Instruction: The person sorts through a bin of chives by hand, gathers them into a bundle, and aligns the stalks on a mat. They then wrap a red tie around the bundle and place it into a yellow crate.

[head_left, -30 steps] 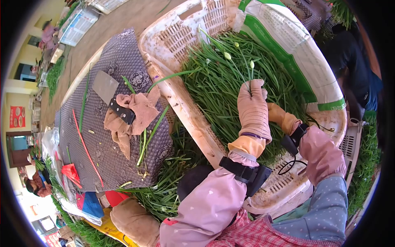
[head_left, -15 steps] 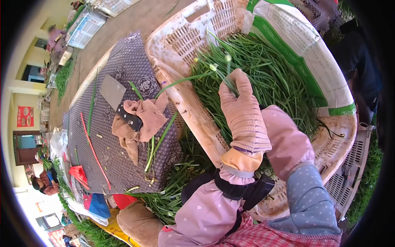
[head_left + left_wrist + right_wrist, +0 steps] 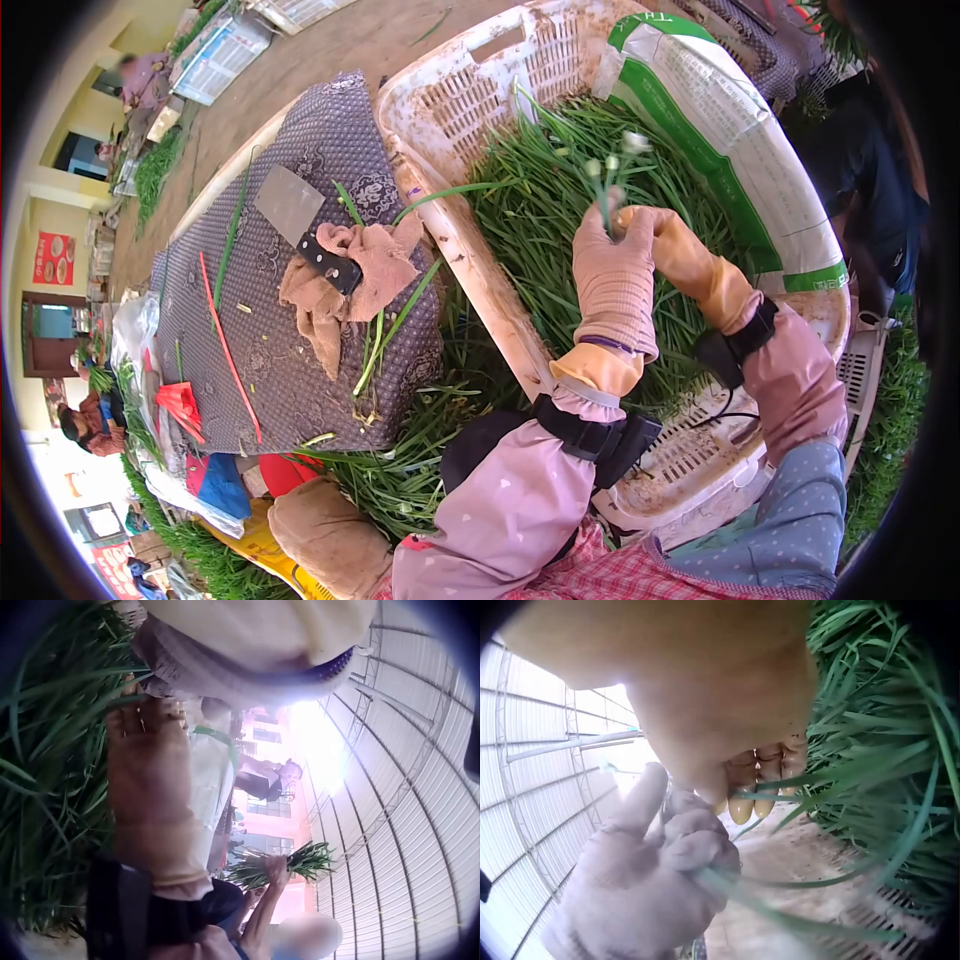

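Observation:
My left hand (image 3: 615, 265), in a beige knit glove with a ribbed cuff, grips a few green chive stalks. Their pale buds (image 3: 612, 162) stick up past its fingertips. In the right wrist view a stalk also trails from the curled left fingers (image 3: 697, 832). Close against it on the right is my right hand (image 3: 690, 260), in an orange-yellow rubber glove. Its fingers (image 3: 765, 802) curl round thin green stalks in the right wrist view. Both hands are over a heap of chives (image 3: 530, 240) in a dirty white plastic crate (image 3: 470, 270).
Left of the crate, a patterned cloth (image 3: 230, 350) covers a surface bearing a cleaver (image 3: 290, 205), a crumpled pinkish rag (image 3: 375, 280) and a red strip (image 3: 228, 345). A white-green sack (image 3: 730, 130) lines the crate's far side. Another person holding greens (image 3: 277, 866) is nearby.
My left hand dipped toward the left with the budded stalks, then came back up and right. The right hand, mostly hidden behind the left forearm half a second ago, is now beside the left hand.

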A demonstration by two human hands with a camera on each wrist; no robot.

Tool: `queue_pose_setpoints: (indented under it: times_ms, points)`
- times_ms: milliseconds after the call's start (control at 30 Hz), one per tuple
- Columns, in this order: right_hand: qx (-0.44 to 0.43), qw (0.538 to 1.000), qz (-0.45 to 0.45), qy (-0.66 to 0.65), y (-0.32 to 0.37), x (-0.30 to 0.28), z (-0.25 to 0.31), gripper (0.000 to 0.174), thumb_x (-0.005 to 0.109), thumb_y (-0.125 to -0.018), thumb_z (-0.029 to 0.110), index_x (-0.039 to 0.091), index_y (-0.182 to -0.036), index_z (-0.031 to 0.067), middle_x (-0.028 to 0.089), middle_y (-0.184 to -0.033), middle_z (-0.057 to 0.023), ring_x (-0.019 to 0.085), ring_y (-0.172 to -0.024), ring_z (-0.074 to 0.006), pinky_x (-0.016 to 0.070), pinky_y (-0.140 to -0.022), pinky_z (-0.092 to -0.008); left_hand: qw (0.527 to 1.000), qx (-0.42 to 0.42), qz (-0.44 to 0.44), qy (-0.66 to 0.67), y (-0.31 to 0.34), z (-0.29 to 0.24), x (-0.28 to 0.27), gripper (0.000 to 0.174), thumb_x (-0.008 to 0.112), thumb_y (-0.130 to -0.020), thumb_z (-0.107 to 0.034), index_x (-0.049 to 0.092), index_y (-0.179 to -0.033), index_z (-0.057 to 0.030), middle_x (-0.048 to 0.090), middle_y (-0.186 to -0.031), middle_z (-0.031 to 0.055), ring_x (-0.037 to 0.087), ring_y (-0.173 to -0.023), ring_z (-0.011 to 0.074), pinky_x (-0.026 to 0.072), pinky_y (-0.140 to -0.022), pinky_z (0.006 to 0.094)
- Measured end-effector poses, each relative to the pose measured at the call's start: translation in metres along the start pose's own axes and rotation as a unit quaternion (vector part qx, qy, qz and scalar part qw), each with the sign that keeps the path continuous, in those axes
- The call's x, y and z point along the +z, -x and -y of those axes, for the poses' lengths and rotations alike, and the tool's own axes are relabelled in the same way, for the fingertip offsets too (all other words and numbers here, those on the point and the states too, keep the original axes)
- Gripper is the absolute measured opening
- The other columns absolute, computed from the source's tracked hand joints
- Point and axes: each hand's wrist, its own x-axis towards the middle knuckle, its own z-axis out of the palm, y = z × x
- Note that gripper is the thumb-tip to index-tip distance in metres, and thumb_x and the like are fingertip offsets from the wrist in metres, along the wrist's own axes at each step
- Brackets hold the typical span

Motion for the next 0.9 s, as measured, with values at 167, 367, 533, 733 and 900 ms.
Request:
queue_pose_setpoints:
  times_ms: [167,367,533,733,900]
  points:
    - [-0.009,0.996,0.011,-0.088,0.034,0.004,-0.023,0.027,0.065,-0.09,0.016,0.062,-0.112,-0.0002,0.066,-0.101,-0.0023,0.058,-0.092,-0.0085,0.0478,-0.085,-0.0253,1.0,0.002,0.013,0.003,0.008,0.006,0.004,0.027,0.067,-0.088,-0.022,0.063,-0.099,0.0024,0.056,-0.073,-0.0013,0.045,-0.058,0.0029,0.036,-0.05,0.0195]
    - [0.106,0.992,0.061,-0.005,0.064,0.003,-0.144,0.032,0.064,-0.09,0.017,0.061,-0.117,0.0007,0.066,-0.108,-0.0041,0.059,-0.095,-0.0123,0.0484,-0.087,-0.0297,0.995,0.048,-0.003,-0.09,0.022,-0.019,-0.003,0.027,0.063,-0.09,-0.026,0.064,-0.096,0.0006,0.059,-0.094,0.0164,0.06,-0.085,0.0285,0.0475,-0.075,0.0369]
    - [0.107,0.972,0.108,0.179,0.071,0.013,-0.154,0.034,0.067,-0.083,0.014,0.063,-0.116,0.006,0.066,-0.108,-0.0097,0.061,-0.098,-0.0167,0.0478,-0.09,-0.031,0.99,0.112,-0.055,-0.066,0.015,0.0,0.004,0.025,0.061,-0.092,-0.027,0.062,-0.095,-0.0021,0.06,-0.077,0.0028,0.051,-0.065,0.0095,0.0452,-0.066,0.025]
    - [0.043,0.928,0.107,0.354,0.08,0.019,-0.133,0.032,0.067,-0.082,0.016,0.065,-0.112,0.0057,0.066,-0.106,-0.0101,0.063,-0.095,-0.0186,0.0504,-0.086,-0.0309,0.991,-0.027,0.023,0.129,0.015,-0.003,0.012,0.027,0.052,-0.098,-0.03,0.054,-0.098,-0.0028,0.056,-0.074,0.0042,0.052,-0.067,0.0135,0.045,-0.064,0.0286]
    - [0.084,0.941,0.099,0.312,0.072,0.009,-0.133,0.03,0.067,-0.084,0.017,0.066,-0.111,0.0046,0.065,-0.106,-0.0095,0.064,-0.092,-0.0191,0.0527,-0.082,-0.0311,0.992,-0.001,0.0,0.13,0.011,-0.004,0.014,0.02,0.058,-0.095,-0.026,0.056,-0.095,-0.0064,0.054,-0.068,-0.001,0.048,-0.057,0.0065,0.0408,-0.051,0.0204]
